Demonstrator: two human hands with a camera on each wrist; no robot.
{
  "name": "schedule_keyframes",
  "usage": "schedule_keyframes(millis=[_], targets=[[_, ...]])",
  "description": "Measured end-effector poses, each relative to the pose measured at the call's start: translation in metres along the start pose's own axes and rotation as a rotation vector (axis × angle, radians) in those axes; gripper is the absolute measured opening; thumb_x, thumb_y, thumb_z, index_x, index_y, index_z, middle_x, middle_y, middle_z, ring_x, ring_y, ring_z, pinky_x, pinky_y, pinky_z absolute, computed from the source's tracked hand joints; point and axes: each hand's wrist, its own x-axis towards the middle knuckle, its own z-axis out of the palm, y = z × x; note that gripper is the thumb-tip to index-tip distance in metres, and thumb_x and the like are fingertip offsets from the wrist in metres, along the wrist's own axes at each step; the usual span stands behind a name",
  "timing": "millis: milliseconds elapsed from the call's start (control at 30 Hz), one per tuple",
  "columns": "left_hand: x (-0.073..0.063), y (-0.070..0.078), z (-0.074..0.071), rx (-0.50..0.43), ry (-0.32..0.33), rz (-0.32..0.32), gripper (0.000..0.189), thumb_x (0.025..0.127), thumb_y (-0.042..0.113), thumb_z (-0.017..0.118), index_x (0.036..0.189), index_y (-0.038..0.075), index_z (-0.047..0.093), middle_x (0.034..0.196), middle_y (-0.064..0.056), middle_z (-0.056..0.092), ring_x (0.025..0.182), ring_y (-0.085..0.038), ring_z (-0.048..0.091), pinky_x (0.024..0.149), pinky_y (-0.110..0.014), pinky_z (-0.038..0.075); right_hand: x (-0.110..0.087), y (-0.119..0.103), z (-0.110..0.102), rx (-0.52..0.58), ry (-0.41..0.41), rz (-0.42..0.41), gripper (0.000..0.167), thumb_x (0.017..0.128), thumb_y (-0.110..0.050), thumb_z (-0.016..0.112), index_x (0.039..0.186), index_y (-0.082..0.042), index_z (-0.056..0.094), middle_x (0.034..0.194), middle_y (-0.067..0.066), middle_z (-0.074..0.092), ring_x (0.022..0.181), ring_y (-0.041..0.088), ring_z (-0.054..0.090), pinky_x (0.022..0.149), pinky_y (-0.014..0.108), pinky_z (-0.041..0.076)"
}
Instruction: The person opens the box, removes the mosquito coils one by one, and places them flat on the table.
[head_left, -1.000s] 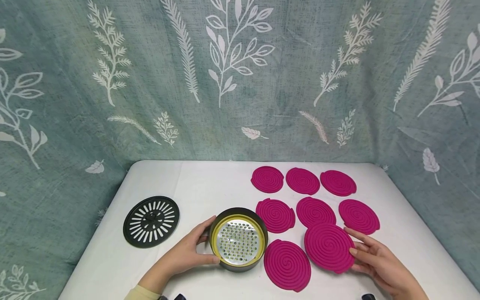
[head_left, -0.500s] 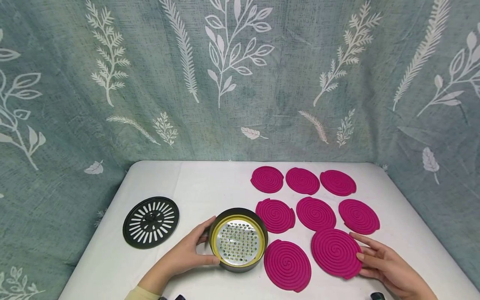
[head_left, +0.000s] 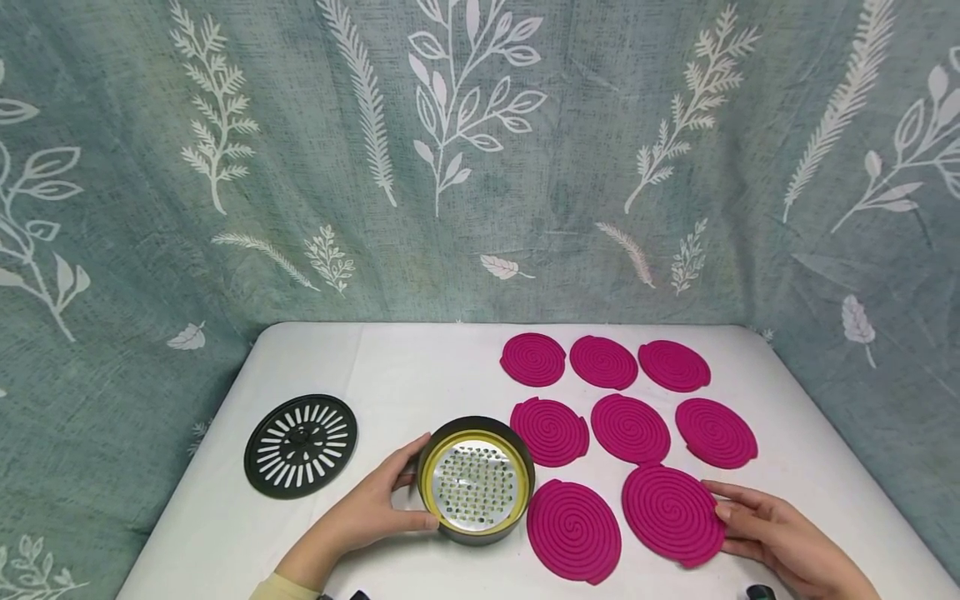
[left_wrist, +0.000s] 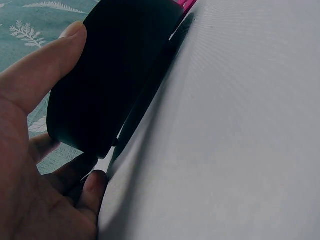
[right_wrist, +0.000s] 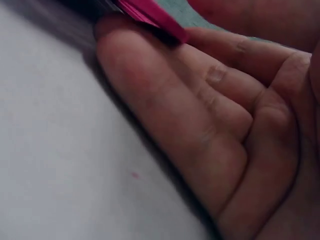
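My left hand (head_left: 382,500) grips the left side of a dark round container (head_left: 429,446) with a yellow ring and a metal grater plate (head_left: 477,485) on top. In the left wrist view, the thumb lies against the container's dark wall (left_wrist: 115,65) and the other fingers are near its base. At the right, my right hand (head_left: 776,533) pinches the edge of a magenta spiral coaster (head_left: 673,514), thumb on top and fingers under it. The coaster's pink edge (right_wrist: 155,17) lies over the fingers in the right wrist view. Another magenta coaster (head_left: 574,531) lies flat between container and held coaster.
Several more magenta coasters lie in two rows behind, among them a back-left one (head_left: 533,360) and a middle one (head_left: 631,427). A black slotted disc (head_left: 302,447) lies at the left of the white table (head_left: 405,367). A patterned green cloth (head_left: 555,208) hangs behind.
My right hand has moved the held coaster right and nearer the table's front, away from the row behind. The left hand and the container have stayed put.
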Motion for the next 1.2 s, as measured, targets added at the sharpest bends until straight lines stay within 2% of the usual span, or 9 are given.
schedule_keyframes(millis=[100, 267, 467, 533, 767, 933, 1200], targets=[[0.001, 0.000, 0.000, -0.001, 0.004, 0.003, 0.111, 0.067, 0.046, 0.090, 0.157, 0.030, 0.028, 0.157, 0.003, 0.031, 0.129, -0.019, 0.048, 0.111, -0.044, 0.039, -0.003, -0.001, -0.004, 0.008, -0.007, -0.022, 0.033, 0.107, -0.011, 0.042, 0.130, -0.020, 0.063, 0.127, -0.002, 0.064, 0.113, 0.020, 0.063, 0.097, 0.045, 0.051], [0.002, -0.002, 0.001, -0.010, 0.008, -0.011, 0.110, 0.067, 0.045, 0.090, 0.157, 0.030, 0.028, 0.156, 0.003, 0.032, 0.128, -0.019, 0.048, 0.111, -0.045, 0.038, -0.008, -0.002, -0.010, 0.044, -0.061, -0.059, 0.036, 0.108, -0.007, 0.038, 0.134, -0.012, 0.062, 0.129, 0.002, 0.063, 0.117, 0.021, 0.061, 0.100, 0.046, 0.048], [0.001, -0.002, 0.003, -0.027, 0.006, -0.006, 0.107, 0.069, 0.042, 0.089, 0.156, 0.030, 0.029, 0.157, 0.001, 0.032, 0.128, -0.021, 0.048, 0.112, -0.046, 0.036, -0.013, -0.002, -0.011, -0.034, 0.076, 0.013, 0.039, 0.106, -0.017, 0.046, 0.142, 0.000, 0.051, 0.127, 0.002, 0.063, 0.115, 0.016, 0.062, 0.099, 0.044, 0.049], [0.001, -0.001, 0.003, -0.027, 0.007, 0.001, 0.106, 0.069, 0.042, 0.090, 0.156, 0.030, 0.030, 0.157, 0.001, 0.033, 0.128, -0.021, 0.048, 0.112, -0.047, 0.036, -0.014, -0.003, -0.012, -0.031, 0.088, 0.024, 0.040, 0.106, -0.018, 0.047, 0.141, 0.000, 0.052, 0.127, 0.003, 0.064, 0.114, 0.016, 0.062, 0.099, 0.043, 0.050], [0.003, 0.000, 0.002, -0.019, 0.006, -0.007, 0.108, 0.068, 0.043, 0.090, 0.156, 0.029, 0.029, 0.157, 0.001, 0.032, 0.129, -0.020, 0.048, 0.112, -0.045, 0.037, -0.017, -0.003, -0.017, 0.049, 0.017, 0.012, 0.032, 0.108, -0.016, 0.042, 0.127, -0.021, 0.067, 0.125, 0.006, 0.066, 0.115, 0.018, 0.062, 0.100, 0.040, 0.048], [0.002, -0.001, 0.002, 0.003, 0.005, -0.018, 0.110, 0.068, 0.046, 0.089, 0.157, 0.027, 0.028, 0.157, 0.003, 0.032, 0.131, -0.020, 0.046, 0.112, -0.044, 0.037, -0.018, -0.002, -0.016, 0.015, 0.053, 0.014, 0.031, 0.108, -0.018, 0.043, 0.127, -0.019, 0.067, 0.125, 0.006, 0.066, 0.114, 0.018, 0.063, 0.099, 0.039, 0.050], [0.001, -0.001, 0.001, 0.010, 0.004, -0.026, 0.109, 0.068, 0.047, 0.089, 0.157, 0.030, 0.027, 0.157, 0.005, 0.031, 0.130, -0.018, 0.047, 0.111, -0.043, 0.038, -0.019, -0.003, -0.015, 0.021, 0.090, 0.033, 0.030, 0.107, -0.020, 0.046, 0.130, -0.014, 0.065, 0.125, 0.007, 0.066, 0.115, 0.017, 0.062, 0.100, 0.040, 0.049]])
